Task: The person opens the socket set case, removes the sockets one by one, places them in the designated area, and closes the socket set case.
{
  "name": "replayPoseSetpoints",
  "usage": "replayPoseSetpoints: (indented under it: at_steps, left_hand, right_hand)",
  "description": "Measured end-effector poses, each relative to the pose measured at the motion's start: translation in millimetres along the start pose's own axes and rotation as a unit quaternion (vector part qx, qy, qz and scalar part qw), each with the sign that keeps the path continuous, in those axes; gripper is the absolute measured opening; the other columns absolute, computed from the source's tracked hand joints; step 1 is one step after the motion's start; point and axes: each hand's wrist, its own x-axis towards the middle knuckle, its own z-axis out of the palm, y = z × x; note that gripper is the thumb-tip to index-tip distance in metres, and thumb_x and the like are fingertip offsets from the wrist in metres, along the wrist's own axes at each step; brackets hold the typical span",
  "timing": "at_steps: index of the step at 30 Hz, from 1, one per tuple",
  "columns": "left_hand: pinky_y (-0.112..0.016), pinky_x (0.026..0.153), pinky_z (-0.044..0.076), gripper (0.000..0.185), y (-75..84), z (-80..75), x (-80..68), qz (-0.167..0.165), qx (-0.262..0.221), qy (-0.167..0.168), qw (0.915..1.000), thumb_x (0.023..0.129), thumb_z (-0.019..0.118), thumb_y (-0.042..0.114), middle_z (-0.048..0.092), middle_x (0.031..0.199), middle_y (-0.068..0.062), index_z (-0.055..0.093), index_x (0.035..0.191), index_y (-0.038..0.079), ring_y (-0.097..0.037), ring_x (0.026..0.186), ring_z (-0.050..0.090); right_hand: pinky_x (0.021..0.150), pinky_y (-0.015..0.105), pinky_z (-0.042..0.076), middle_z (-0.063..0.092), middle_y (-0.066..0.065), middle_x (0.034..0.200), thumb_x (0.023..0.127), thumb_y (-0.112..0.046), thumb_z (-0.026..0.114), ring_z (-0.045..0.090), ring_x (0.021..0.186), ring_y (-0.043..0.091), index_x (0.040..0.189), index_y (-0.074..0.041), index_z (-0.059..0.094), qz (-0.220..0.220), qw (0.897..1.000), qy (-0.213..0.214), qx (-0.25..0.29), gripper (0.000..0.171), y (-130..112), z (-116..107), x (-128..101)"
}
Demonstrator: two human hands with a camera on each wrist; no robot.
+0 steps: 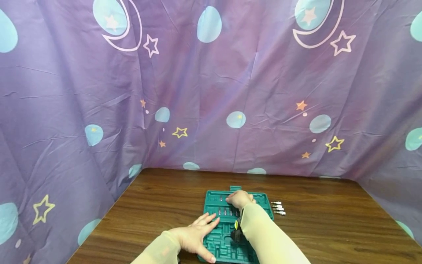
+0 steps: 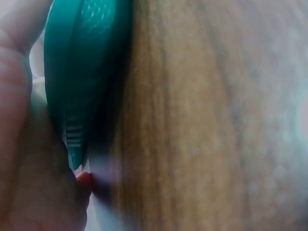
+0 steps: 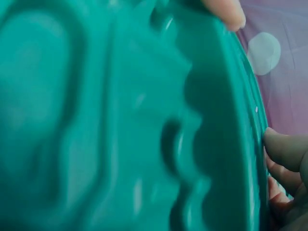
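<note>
The left hand [image 1: 194, 236] is being laid flat, fingers straight and spread, on the near left part of one teal tool case [image 1: 220, 245], with the thumb lying along the case's left edge near the front; nothing is being gripped by it. In the left wrist view a fingertip [image 2: 84, 182] is being seen beside the case's [image 2: 72, 82] teal rim, which is resting on the wooden table [image 2: 207, 120]. The right hand [image 1: 240, 199] is being held over the far end of the case, fingers curled down onto its rear rim; whether anything small is being pinched there cannot be told. In the right wrist view fingertips [image 3: 284, 151] are being pressed against the outer edge of the case [image 3: 120, 125], whose moulded hollows are being shown blurred and close.

One case is being counted, lying open and flat at the middle of the table [image 1: 329, 227], towards the near edge. Its tray is being divided into moulded recesses; a short row of small silvery bits [image 1: 227, 212] is being held in slots across its middle, their number too small to tell. Four small silvery bits [image 1: 278, 208] are lying side by side on the table just beside the case's far right corner, apart from it. A purple cloth [image 1: 211, 91] printed with moons, stars and pale blue dots is hanging behind and at both sides
</note>
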Motion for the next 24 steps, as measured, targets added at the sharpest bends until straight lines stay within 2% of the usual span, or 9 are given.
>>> replayPoseSetpoints:
  at_steps: [6,11,15,17,20,24]
  left_hand:
    - [-0.056,0.112,0.017,0.107,0.1,0.9,-0.8,-0.002,-0.001,0.004,1.0,0.075,0.077,0.053,0.007,0.162,0.002,0.015,0.156,0.021,-0.028,0.147,-0.001]
    - [-0.056,0.112,0.017,0.107,-0.9,-0.8,-1.3,-0.006,-0.002,0.001,1.0,0.074,0.076,0.055,0.006,0.162,0.003,0.015,0.156,0.022,-0.027,0.147,-0.002]
    - [-0.055,0.113,0.017,0.107,-0.3,-2.2,-1.0,-0.005,-0.005,-0.002,1.0,0.075,0.076,0.053,0.006,0.162,0.004,0.014,0.156,0.022,-0.026,0.147,-0.002]
    - [-0.054,0.113,0.017,0.107,0.3,-2.0,-1.0,-0.005,-0.004,0.0,1.0,0.075,0.077,0.052,0.007,0.161,0.004,0.014,0.156,0.022,-0.026,0.147,-0.001]
    - [-0.052,0.113,0.018,0.107,0.8,-0.5,-1.2,-0.005,0.005,0.006,1.0,0.075,0.078,0.051,0.008,0.161,0.003,0.015,0.156,0.021,-0.026,0.147,0.0]
    - [-0.053,0.113,0.019,0.108,0.9,0.8,-2.6,-0.006,0.015,0.012,0.9998,0.074,0.078,0.051,0.009,0.161,0.003,0.015,0.156,0.021,-0.027,0.147,0.001]
  right_hand:
    - [0.101,0.062,0.027,0.05,0.034,0.12,0.083,-0.027,0.074,0.034,0.119,0.054,0.101,-0.005,0.074,0.044,0.999,-0.011,0.02,0.029,-5,1,5]
    - [0.098,0.059,0.033,0.052,0.033,0.115,0.082,-0.027,0.072,0.037,0.115,0.052,0.1,0.002,0.072,0.056,0.998,-0.012,0.023,0.035,-8,2,6]
    - [0.1,0.061,0.031,0.051,0.037,0.118,0.08,-0.027,0.073,0.037,0.117,0.054,0.104,0.007,0.069,0.06,0.998,0.003,0.006,0.042,-12,3,5]
    - [0.101,0.062,0.029,0.047,0.039,0.12,0.079,-0.026,0.074,0.035,0.119,0.056,0.107,0.009,0.067,0.069,0.997,0.01,0.015,0.045,-13,3,5]
    - [0.103,0.061,0.027,0.044,0.04,0.121,0.079,-0.027,0.075,0.034,0.12,0.056,0.108,0.008,0.067,0.079,0.996,0.018,0.031,0.047,-12,5,4]
    - [0.104,0.062,0.023,0.042,0.04,0.122,0.078,-0.03,0.076,0.031,0.121,0.057,0.097,-0.003,0.074,0.078,0.995,0.027,0.06,0.032,-9,7,3]
